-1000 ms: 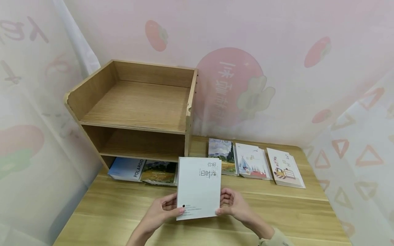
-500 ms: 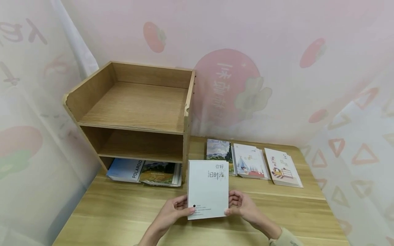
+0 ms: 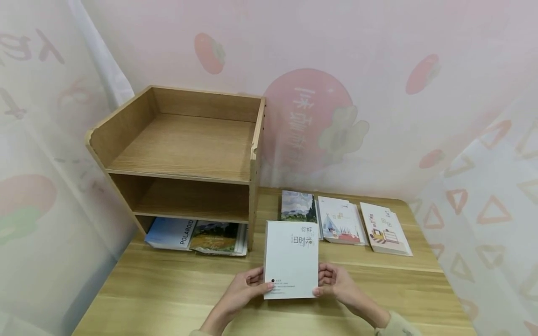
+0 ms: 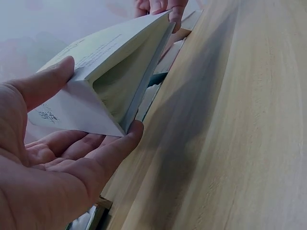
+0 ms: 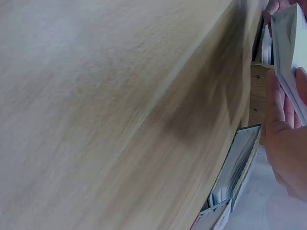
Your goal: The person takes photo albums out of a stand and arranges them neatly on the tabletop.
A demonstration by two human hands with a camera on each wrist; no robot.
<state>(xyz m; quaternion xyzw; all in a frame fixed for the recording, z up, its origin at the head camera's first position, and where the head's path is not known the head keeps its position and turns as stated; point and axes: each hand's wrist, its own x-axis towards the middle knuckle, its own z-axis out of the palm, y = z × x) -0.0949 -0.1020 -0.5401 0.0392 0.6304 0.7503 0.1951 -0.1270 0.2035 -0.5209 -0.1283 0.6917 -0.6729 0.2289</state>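
Note:
A white book (image 3: 291, 261) with dark characters on its cover is held over the table by both hands, apart from the tabletop in the left wrist view. My left hand (image 3: 245, 289) pinches its lower left corner, thumb on the cover and fingers behind. At the lower right corner my right hand (image 3: 339, 285) grips it likewise. In the left wrist view the bottom edge of the book (image 4: 129, 76) shows its pages between the covers. The right wrist view catches only part of the book (image 5: 288, 43) and the right hand (image 5: 288, 148).
A wooden shelf unit (image 3: 185, 144) stands at back left. Its lowest compartment has a blue POLAROID book (image 3: 170, 232) and a landscape-cover book (image 3: 216, 237). Back right on the table (image 3: 168, 284) lie another landscape-cover book (image 3: 297, 205), a tent-cover book (image 3: 338, 221) and a white illustrated book (image 3: 383, 228).
Both hands have carried the white book to the right, away from the front of the shelf unit. More of the landscape-cover book in the shelf shows. The grip looks the same.

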